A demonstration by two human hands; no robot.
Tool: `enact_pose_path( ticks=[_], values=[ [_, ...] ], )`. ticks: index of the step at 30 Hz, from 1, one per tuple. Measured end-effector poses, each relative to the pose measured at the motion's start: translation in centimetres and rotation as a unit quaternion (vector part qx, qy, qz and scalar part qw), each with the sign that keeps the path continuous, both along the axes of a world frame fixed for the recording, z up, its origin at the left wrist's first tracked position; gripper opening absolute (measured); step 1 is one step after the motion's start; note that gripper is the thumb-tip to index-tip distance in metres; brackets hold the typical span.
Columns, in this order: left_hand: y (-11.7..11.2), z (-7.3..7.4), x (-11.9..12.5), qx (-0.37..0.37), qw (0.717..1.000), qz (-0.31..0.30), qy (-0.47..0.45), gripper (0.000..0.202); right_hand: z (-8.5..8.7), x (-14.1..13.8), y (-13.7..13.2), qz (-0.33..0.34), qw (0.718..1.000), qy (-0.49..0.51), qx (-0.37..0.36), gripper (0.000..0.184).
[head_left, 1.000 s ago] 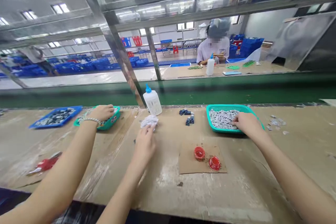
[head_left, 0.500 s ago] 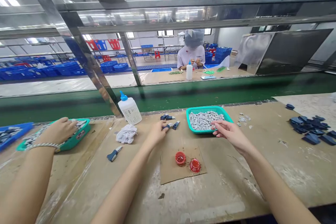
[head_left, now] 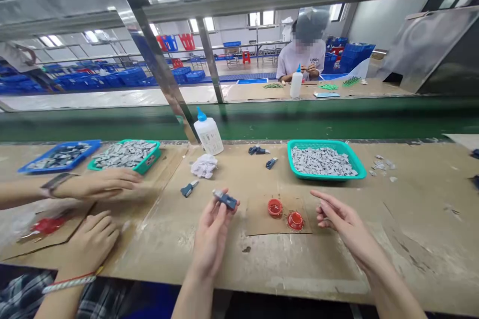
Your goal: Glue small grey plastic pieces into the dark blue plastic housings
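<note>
Our left hand (head_left: 211,239) holds the blue part (head_left: 225,200) up at its 12 o'clock, fingers clamped on it, our right hand (head_left: 346,222) hovers open and empty at 3 o'clock, and a loose pinch could drop the part onto the red cups (head_left: 275,207) just beside it.

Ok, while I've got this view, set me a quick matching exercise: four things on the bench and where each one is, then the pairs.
Things:
1. glue bottle
2. red caps
3. blue part
4. grey pieces

Places:
A. on the cardboard square
B. in the left hand
C. near the bench's back edge
D. in the teal basket

Pairs: 1-C, 2-A, 3-B, 4-D
</note>
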State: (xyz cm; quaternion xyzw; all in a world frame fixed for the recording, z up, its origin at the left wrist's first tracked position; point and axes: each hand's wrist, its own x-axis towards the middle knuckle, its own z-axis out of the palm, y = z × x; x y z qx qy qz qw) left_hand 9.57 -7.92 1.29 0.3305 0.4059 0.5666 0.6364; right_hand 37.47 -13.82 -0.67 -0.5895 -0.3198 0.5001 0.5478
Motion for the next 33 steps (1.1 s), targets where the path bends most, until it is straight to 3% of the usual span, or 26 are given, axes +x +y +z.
enact_pose_path(
  ticks=[4,7,11,17,33],
  values=[
    [-2.3,-2.0,0.4,-0.031,0.999,0.032,0.018,0.043,-0.2,-0.6,-0.3,-0.034,0.999,0.013,0.001,0.054],
    [-3.2,-2.6,0.6,-0.026,0.998,0.024,0.045,0.043,-0.3,-0.8,-0.5,-0.046,0.999,0.022,-0.001,0.044],
    [-3.8,-2.6,0.8,-0.007,0.997,-0.008,0.079,0.042,-0.1,-1.1,-0.7,-0.047,0.998,0.028,-0.008,0.035],
    [-3.7,-2.9,1.2,-0.016,0.997,-0.009,0.075,0.042,-0.1,-0.7,-1.3,-0.078,0.991,-0.106,-0.008,0.031],
    [-4.1,-2.7,1.3,-0.045,0.997,-0.023,0.057,0.042,0.3,-3.1,-1.2,-0.020,0.998,0.002,-0.053,0.035]
  ],
)
